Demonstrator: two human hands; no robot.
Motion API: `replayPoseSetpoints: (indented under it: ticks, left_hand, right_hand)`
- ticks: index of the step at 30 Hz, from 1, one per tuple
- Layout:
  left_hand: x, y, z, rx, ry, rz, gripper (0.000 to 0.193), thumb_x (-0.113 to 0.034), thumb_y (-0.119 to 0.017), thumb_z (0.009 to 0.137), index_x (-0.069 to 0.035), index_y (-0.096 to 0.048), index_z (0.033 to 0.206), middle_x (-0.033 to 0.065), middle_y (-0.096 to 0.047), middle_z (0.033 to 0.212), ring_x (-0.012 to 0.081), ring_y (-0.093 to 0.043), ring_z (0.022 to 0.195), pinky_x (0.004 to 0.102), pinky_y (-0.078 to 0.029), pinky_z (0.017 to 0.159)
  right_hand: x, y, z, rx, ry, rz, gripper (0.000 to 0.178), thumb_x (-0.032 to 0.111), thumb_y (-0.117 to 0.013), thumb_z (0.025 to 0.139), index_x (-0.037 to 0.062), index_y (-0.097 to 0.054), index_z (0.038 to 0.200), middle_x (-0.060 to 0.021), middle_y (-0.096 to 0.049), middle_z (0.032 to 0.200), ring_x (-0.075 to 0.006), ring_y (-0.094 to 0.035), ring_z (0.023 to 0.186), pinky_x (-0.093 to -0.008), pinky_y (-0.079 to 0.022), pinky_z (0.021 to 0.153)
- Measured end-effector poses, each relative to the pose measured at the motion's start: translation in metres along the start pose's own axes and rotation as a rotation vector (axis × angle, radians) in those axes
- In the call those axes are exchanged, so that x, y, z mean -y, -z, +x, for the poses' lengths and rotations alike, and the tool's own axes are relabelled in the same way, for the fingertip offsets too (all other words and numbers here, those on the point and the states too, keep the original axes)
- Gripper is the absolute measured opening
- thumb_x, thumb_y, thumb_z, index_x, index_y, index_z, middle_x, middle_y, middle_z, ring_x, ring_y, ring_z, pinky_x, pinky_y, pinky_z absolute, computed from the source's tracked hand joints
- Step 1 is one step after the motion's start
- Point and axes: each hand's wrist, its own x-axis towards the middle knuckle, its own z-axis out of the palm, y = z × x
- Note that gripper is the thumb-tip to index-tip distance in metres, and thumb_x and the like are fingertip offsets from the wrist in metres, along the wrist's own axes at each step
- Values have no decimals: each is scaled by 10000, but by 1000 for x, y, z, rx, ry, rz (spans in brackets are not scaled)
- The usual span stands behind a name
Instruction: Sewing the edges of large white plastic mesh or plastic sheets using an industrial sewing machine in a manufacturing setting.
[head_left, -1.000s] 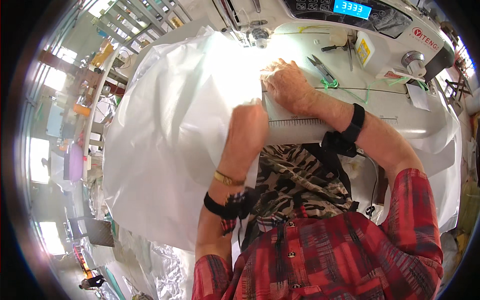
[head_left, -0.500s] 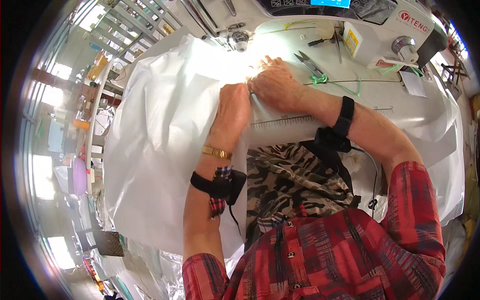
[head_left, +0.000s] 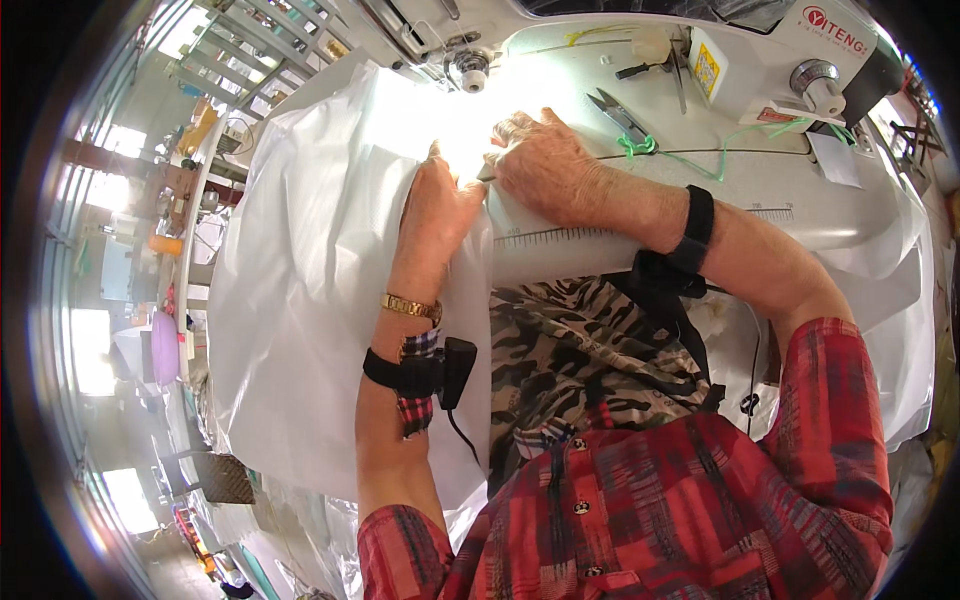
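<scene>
White sheet [head_left: 300,310] lies under left hand [head_left: 437,215], beside right hand [head_left: 550,172], both with half-curled fingers [head_left: 512,135], grip unclear.

"What moved?"
"The left hand [head_left: 437,208]: it's come up closer to the machine's sewing head [head_left: 470,72]."
"Same pose?"
"No, a curled fist before; now the index finger [head_left: 432,163] stretches forward toward that head."

A sewing workshop (witness the sewing machine [head_left: 780,45]).

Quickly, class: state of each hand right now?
Left hand: on the large, glossy white sheet; grip cannot be told.
Right hand: curled by the sheet's edge; grip unclear.
</scene>
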Motion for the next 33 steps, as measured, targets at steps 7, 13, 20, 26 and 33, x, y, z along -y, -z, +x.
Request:
replayPoseSetpoints:
  ticks: [7, 13, 20, 26, 33]
  left_hand:
    - [14, -8, 14, -77, -58, 9, 329, -172, -717, 741, 87, -532, 656, 115, -509, 503, 181, -491, 479, 390, -464, 566]
    - [5, -7, 26, -149, -115, -12, 360, -178, -745, 709, 134, -570, 745, 252, -632, 703, 321, -630, 649, 429, -493, 636]
    - [8, -12, 46, -103, -4, -28, 381, -184, -714, 730, 77, -656, 1001, 300, -667, 997, 366, -678, 949, 391, -536, 809]
    - [22, -22, 69, -116, -103, -60, 319, -214, -633, 830, 28, -666, 1035, 223, -699, 999, 328, -686, 907, 376, -539, 795]
    - [25, -26, 64, -56, -5, -145, 351, -244, -576, 884, 28, -642, 1096, 217, -702, 1006, 314, -678, 896, 375, -528, 810]
  right_hand:
    - [2, 13, 1, 114, 11, -60, 247, 155, -509, 910, 41, -697, 1022, -164, -628, 1216, -296, -556, 1211, -581, -335, 1092]
    - [-3, -20, 10, -192, -43, -15, 229, 179, -540, 890, 40, -699, 979, -150, -669, 1054, -304, -597, 1113, -562, -345, 1057]
    - [-9, -20, 11, -104, -87, 22, 348, 280, -466, 959, 38, -658, 1118, -188, -568, 1255, -332, -497, 1218, -520, -374, 986]
    - [-16, -29, 20, -227, -97, 48, 373, 331, -480, 963, 46, -646, 1138, -188, -579, 1225, -357, -489, 1213, -529, -349, 994]
    - [-21, -29, 18, -193, -73, 87, 381, 354, -466, 957, 66, -645, 1132, -183, -574, 1226, -362, -498, 1194, -533, -363, 974]
